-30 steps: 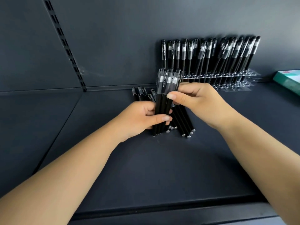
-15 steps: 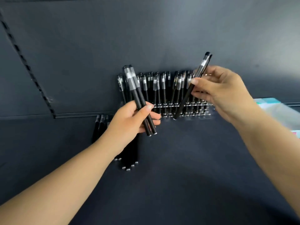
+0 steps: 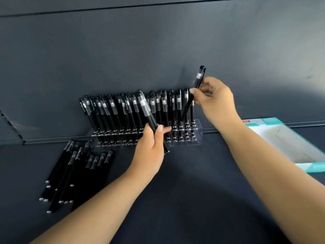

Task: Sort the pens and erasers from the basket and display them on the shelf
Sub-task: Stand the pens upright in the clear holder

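Note:
A clear acrylic pen rack (image 3: 197, 133) stands against the back wall of the dark shelf (image 3: 193, 199), filled with several upright black pens (image 3: 112, 110). My right hand (image 3: 213, 97) pinches a single black pen (image 3: 189, 103) tilted over the rack's right end, its lower tip down among the rack's holes. My left hand (image 3: 151, 148) grips a small bunch of black pens (image 3: 146, 110) in front of the rack's middle. A pile of loose black pens (image 3: 70, 173) lies flat on the shelf at the left.
A white box with teal edges (image 3: 288, 143) lies open on the shelf at the right, beyond my right forearm. A slotted upright strip (image 3: 10, 125) runs down the wall at the far left. The shelf's back wall rises directly behind the rack.
The view has shifted right and nearer the rack. My right hand has carried its pen rightward to the rack's right end and lowered the tip. My left hand followed with its bunch.

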The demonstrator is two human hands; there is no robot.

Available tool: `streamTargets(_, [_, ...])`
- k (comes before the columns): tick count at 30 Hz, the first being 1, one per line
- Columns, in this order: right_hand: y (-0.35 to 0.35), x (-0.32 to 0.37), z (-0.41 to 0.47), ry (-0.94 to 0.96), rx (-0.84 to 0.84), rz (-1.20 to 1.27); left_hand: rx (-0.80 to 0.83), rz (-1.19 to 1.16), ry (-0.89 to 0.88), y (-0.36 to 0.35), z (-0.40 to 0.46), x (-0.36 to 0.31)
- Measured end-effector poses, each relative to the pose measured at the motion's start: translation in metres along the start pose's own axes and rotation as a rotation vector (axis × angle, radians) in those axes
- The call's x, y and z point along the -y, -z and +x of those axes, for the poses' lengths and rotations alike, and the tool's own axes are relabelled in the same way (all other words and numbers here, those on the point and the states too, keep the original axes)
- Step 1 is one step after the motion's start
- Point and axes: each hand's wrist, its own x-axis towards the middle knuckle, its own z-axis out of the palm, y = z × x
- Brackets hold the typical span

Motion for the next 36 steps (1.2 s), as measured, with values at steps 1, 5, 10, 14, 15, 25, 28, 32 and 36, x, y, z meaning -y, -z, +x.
streamTargets(1, [-0.001,-0.004,0.000,-0.001,0.004,-0.016,0.010,0.006,-0.001,-0.004,0.003,0.003])
streamTargets(5, [0.000,-0.015,0.001,-0.008,0.009,-0.049,0.020,-0.003,0.008,-0.009,0.009,0.013])
streamTargets(10, [0.002,-0.017,0.003,0.003,0.009,-0.127,0.031,0.072,-0.040,-0.001,0.010,0.024])
streamTargets(14, [-0.001,-0.024,-0.002,-0.014,0.066,-0.214,-0.035,0.004,-0.123,-0.005,0.011,0.023])
streamTargets(15, [-0.001,-0.025,-0.003,-0.024,0.088,-0.248,-0.058,-0.024,-0.147,-0.006,0.012,0.024])
streamTargets(25, [-0.010,-0.039,-0.010,-0.125,0.145,-0.239,-0.046,-0.312,-0.015,-0.008,0.015,0.022])
streamTargets(28, [-0.011,-0.039,-0.011,-0.122,0.158,-0.274,-0.032,-0.477,0.100,-0.006,0.017,0.020])
streamTargets(32, [-0.009,-0.024,-0.012,-0.017,0.076,-0.317,-0.047,-0.583,0.121,-0.003,0.017,0.019])
streamTargets(36, [-0.011,-0.001,-0.020,0.092,0.070,-0.244,-0.017,-0.629,0.086,-0.003,0.014,0.017])
